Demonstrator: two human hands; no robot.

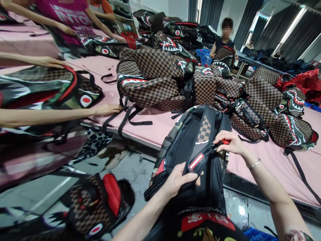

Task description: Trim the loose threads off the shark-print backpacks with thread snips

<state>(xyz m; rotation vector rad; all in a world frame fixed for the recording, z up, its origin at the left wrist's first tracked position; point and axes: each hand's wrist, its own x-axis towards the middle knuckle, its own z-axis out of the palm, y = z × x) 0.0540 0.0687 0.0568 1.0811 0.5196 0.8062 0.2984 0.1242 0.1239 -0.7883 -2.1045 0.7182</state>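
Note:
A black backpack with camouflage sides and a brown checkered patch leans against the table edge, its back panel with the straps towards me. My left hand is closed around a padded shoulder strap that bears a red label, thumb on top. My right hand is pinched at the upper right of the same backpack, near the strap's end. A small black piece and a bit of red show by its fingertips, but what it grips is too small to make out.
Checkered backpacks are heaped on the pink table. At the left, a co-worker's arms reach over a shark-mouth backpack. Another checkered bag sits low at the left. A person stands behind the heap by a blue basket.

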